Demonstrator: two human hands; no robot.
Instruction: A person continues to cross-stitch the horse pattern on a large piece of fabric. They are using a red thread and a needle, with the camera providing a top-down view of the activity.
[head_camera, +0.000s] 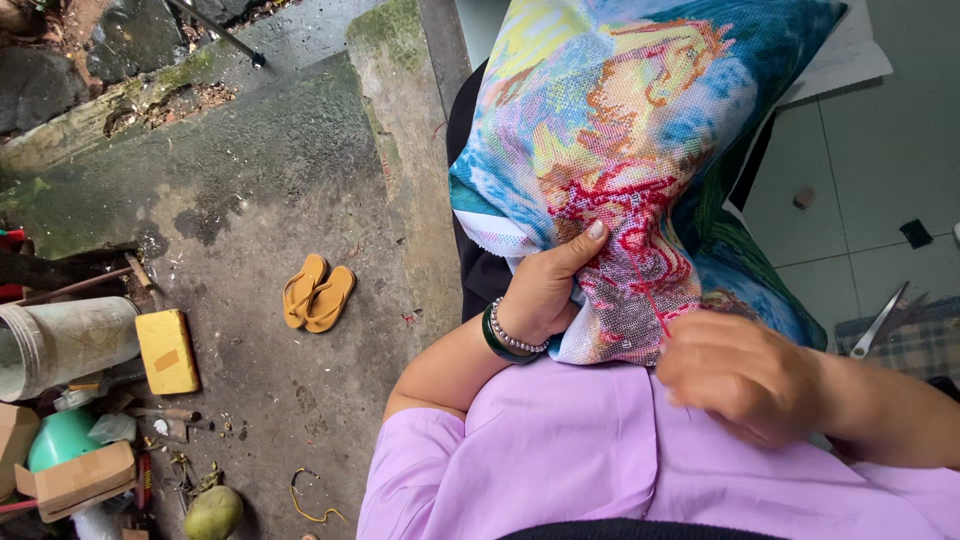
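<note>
Nearest, the right hand (740, 375) is blurred, fingers pinched at the lower edge of the embroidery (620, 150), which lies on the lap; what they hold is unclear. Just beyond, the left hand (545, 290) grips the cloth, thumb on top. Farther left, sandals (317, 292) lie on the concrete floor (260, 180).

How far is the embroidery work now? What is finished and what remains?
Most of the embroidered cloth looks filled with colour. The left hand grips it near the red part, and the right hand pinches by a red thread. The lower edge looks paler, perhaps unfinished; scissors lie aside.
</note>
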